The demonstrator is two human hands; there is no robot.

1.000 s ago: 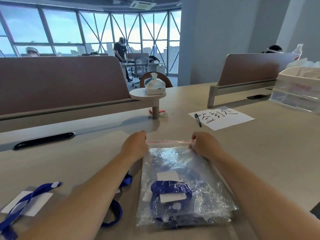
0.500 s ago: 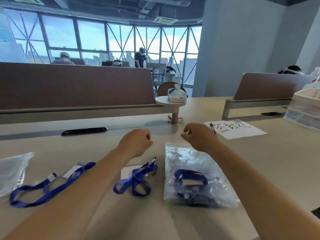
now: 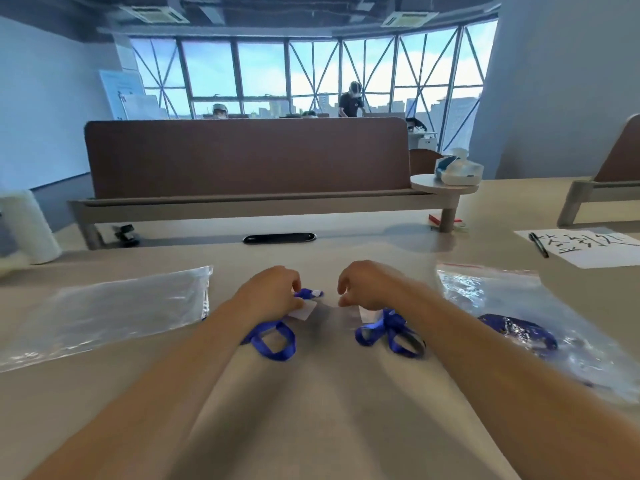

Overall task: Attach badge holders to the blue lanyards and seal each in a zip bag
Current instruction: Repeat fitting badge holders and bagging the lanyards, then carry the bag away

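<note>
Pinches blue lanyard [image 3: 273,341] with left hand [image 3: 270,297] fingers, curls right hand [image 3: 367,285] fingers loosely on nothing; filled zip bag [image 3: 512,306] right.

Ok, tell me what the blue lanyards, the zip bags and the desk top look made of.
The blue lanyards: flat fabric ribbon, probably woven polyester; matte, limp loops. The zip bags: thin clear plastic film, glossy, crinkled, with glare streaks. The desk top: smooth beige laminate or similar, satin sheen, no grain showing.

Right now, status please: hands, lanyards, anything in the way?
Left hand pinches left blue lanyard at its end. Right hand curled over right blue lanyard, grip unclear. Filled zip bag aside right, no obstruction.
</note>
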